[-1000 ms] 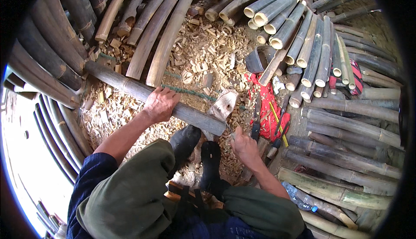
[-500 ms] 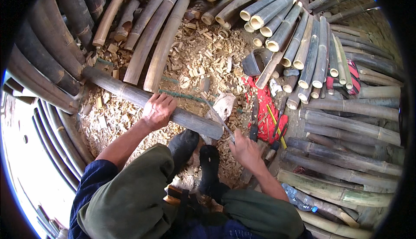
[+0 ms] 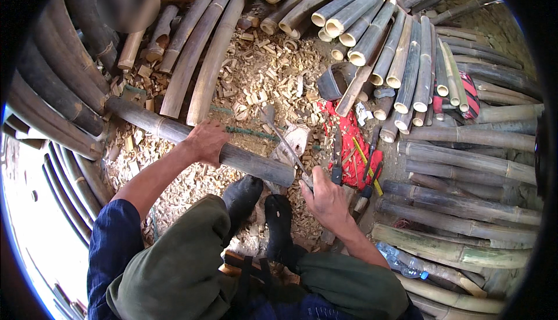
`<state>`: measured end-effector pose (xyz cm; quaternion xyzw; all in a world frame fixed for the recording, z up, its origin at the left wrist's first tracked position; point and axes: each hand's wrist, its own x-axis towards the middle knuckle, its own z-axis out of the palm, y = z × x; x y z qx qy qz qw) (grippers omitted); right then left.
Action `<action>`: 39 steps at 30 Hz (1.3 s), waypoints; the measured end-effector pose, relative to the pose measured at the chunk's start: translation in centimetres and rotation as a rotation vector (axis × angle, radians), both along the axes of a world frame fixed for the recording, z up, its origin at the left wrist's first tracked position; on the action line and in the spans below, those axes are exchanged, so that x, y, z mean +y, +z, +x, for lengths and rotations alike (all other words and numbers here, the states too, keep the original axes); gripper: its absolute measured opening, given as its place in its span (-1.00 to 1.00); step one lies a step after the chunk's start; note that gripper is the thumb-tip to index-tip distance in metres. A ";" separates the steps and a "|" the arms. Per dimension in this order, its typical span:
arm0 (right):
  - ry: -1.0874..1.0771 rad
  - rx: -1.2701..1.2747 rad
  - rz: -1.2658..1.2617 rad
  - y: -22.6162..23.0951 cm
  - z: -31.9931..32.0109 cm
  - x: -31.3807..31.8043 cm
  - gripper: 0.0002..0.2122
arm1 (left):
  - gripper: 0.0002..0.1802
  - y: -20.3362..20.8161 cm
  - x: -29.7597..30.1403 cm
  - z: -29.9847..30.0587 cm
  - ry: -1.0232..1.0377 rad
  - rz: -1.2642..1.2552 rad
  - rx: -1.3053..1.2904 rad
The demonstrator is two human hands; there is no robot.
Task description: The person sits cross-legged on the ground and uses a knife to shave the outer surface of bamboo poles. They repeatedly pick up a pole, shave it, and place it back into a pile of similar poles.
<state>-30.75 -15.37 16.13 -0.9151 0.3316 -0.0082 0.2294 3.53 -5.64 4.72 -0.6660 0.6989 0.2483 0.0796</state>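
Observation:
A dark bamboo pole (image 3: 253, 163) slants from the far left down to a cut end just beyond my feet. My left hand (image 3: 206, 141) is wrapped over the top of it, around its middle. In my right hand (image 3: 327, 199) is a long, thin-bladed knife (image 3: 289, 150), gripped by its handle. Its blade points up and to the left, past the pole's cut end; from this view I cannot tell whether it touches the pole. A pale wooden block (image 3: 297, 138) lies just behind the pole, partly hidden by it.
Wood chips (image 3: 270, 79) cover the ground. Bamboo lengths (image 3: 366, 35) are stacked at the back and the right side (image 3: 465, 186). A red cloth (image 3: 351, 157) with tools, a dark bucket (image 3: 332, 85) and a plastic bottle (image 3: 401, 261) lie to my right.
The knife blade has swung upward and away from the pole's end, its tip now farther out. My left hand still holds the pole. The whole view has shifted slightly.

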 end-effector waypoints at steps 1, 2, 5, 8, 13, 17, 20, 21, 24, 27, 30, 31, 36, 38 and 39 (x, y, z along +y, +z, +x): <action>-0.002 -0.037 -0.015 -0.7 -0.4 0.1 -0.71 | -0.22 -0.1 -0.2 0.0 0.000 0.058 0.007; -0.005 -0.073 -0.030 -1.9 -1.0 0.2 -0.71 | -0.27 -0.2 -0.4 -0.2 -0.001 0.117 0.015; 0.011 0.254 0.058 -6.0 -4.2 -1.1 -0.70 | -0.38 -1.0 -0.1 -1.0 0.055 0.014 0.044; -0.010 0.306 0.131 -4.0 -3.7 -0.5 -0.68 | -0.40 -1.2 1.4 -1.9 0.069 -0.066 0.013; -0.018 -0.087 0.007 0.0 -0.9 0.3 -0.71 | -0.45 -0.6 0.8 -1.4 0.107 -0.102 0.024; 0.022 0.250 0.035 -5.3 -3.5 -1.3 -0.72 | -0.50 -1.7 1.1 -1.2 0.104 -0.184 0.022; 0.005 0.353 0.098 -3.9 -4.0 -0.6 -0.68 | -0.50 -1.5 2.1 -1.8 0.081 -0.214 0.015; 0.001 0.269 0.102 -2.2 -2.8 0.0 -0.68 | -0.49 -1.9 2.4 -2.0 0.085 -0.227 0.017; 0.045 -0.028 0.026 0.8 -0.1 0.5 -0.69 | -0.39 -2.3 2.4 -1.5 0.096 -0.278 -0.034; 0.076 -0.084 -0.044 -1.7 -1.8 0.6 -0.68 | -0.33 -2.7 2.6 -1.8 0.095 -0.344 -0.030; 0.064 0.386 -0.014 -3.4 -1.8 -0.7 -0.67 | -0.35 -3.2 2.0 -1.7 0.085 -0.409 -0.085; 0.030 0.478 0.052 -2.7 -2.0 -0.7 -0.69 | -0.35 -3.2 1.8 -1.4 0.095 -0.407 -0.057; 0.105 -0.010 -0.037 2.9 1.2 1.1 -0.72 | -0.38 -2.8 2.8 -1.6 0.116 -0.361 -0.027; 0.092 0.036 -0.044 2.4 0.7 1.3 -0.72 | -0.40 -2.9 2.8 -1.9 0.107 -0.401 -0.018; 0.068 0.157 -0.018 -0.3 -0.6 0.9 -0.72 | -0.41 -2.9 2.8 -2.0 0.103 -0.406 -0.025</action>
